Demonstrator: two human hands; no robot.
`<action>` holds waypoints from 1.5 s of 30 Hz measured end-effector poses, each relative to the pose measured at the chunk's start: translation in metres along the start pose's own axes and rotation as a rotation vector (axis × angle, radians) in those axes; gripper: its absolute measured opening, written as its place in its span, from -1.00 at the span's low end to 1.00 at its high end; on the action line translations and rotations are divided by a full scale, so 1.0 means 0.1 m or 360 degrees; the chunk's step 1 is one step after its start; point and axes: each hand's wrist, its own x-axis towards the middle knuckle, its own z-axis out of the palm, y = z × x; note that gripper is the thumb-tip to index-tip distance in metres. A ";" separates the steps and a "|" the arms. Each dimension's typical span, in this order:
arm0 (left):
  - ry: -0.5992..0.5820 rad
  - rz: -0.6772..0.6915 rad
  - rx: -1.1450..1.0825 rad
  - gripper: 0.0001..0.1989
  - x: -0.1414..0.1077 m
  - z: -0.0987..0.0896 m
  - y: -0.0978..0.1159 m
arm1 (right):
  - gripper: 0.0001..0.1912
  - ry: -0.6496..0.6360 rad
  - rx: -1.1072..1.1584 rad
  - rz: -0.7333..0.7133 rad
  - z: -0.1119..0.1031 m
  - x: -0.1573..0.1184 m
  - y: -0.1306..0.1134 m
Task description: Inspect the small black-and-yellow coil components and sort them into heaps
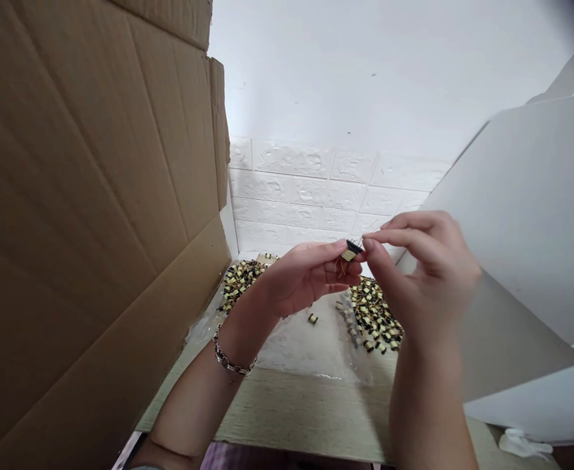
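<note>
In front of me, above the table, my left hand (311,274) pinches a small transformer (350,252) between thumb and fingers. It has a black bobbin, a yellow tape wrap and thin wires; orange-brown leads hang below it. Close against its right side is my right hand (421,274), slightly blurred, thumb and index finger pinched on a thin wire at the transformer's upper edge. Beneath the hands a single similar transformer (313,318) lies on a clear plastic sheet (297,352).
Piles of like transformers lie on the table at the left (241,282) and right (375,313). Tall cardboard (96,196) walls the left side, a white panel (526,215) the right. Behind is a white brick-pattern wall (306,189). A crumpled white item (524,444) sits lower right.
</note>
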 end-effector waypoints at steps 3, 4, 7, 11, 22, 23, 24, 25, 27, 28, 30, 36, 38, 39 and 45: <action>-0.0020 0.0044 -0.0015 -0.81 0.01 -0.01 -0.01 | -0.96 -0.0010 0.0012 0.0064 0.01 0.00 -0.01; -0.0036 0.0059 -0.0017 -0.82 0.01 -0.01 -0.01 | -0.96 -0.0015 0.0013 0.0080 0.01 0.00 -0.01; -0.0066 0.0085 -0.0016 -0.82 0.02 -0.01 -0.01 | -0.97 -0.0018 0.0016 0.0103 0.02 0.00 -0.02; -0.0089 0.0117 -0.0012 -0.82 0.01 0.00 -0.01 | -0.96 0.0001 0.0021 0.0100 0.01 0.01 -0.04; -0.0014 0.0304 0.0245 -0.83 0.00 0.06 0.00 | -0.98 -0.0047 -0.0029 0.0070 -0.07 0.03 -0.11; 0.0021 0.0373 0.0356 -0.82 0.00 0.06 0.00 | -0.98 -0.0054 -0.0048 0.0066 -0.08 0.03 -0.12; 0.0070 0.0456 0.0488 -0.83 0.01 0.05 0.00 | -0.98 -0.0066 -0.0073 0.0063 -0.10 0.03 -0.12; 0.0135 0.0551 0.0635 -0.84 0.01 0.05 0.00 | -0.98 -0.0087 -0.0093 0.0064 -0.11 0.03 -0.12; 0.0320 0.0762 0.0964 -0.84 0.01 0.03 0.00 | -0.97 -0.0181 -0.0108 0.0103 -0.14 0.02 -0.12; 0.0428 0.0875 0.1149 -0.82 0.00 0.03 0.00 | -0.96 -0.0243 -0.0101 0.0137 -0.15 0.02 -0.12; 0.0604 0.1129 0.1557 -0.80 -0.02 0.03 0.01 | -0.94 -0.0338 -0.0086 0.0205 -0.17 0.01 -0.11; 0.0718 0.1689 0.2504 -0.83 -0.04 0.01 0.04 | -0.92 -0.0351 -0.0097 0.0280 -0.14 0.02 -0.10; 0.0715 0.1732 0.2663 -0.83 -0.03 -0.01 0.05 | -0.92 -0.0363 -0.0092 0.0253 -0.12 0.02 -0.10; 0.0709 0.1748 0.2722 -0.83 -0.03 -0.02 0.05 | -0.91 -0.0361 -0.0094 0.0245 -0.12 0.02 -0.10; 0.0712 0.1800 0.2946 -0.83 -0.03 -0.04 0.05 | -0.91 -0.0342 -0.0062 0.0219 -0.09 0.01 -0.10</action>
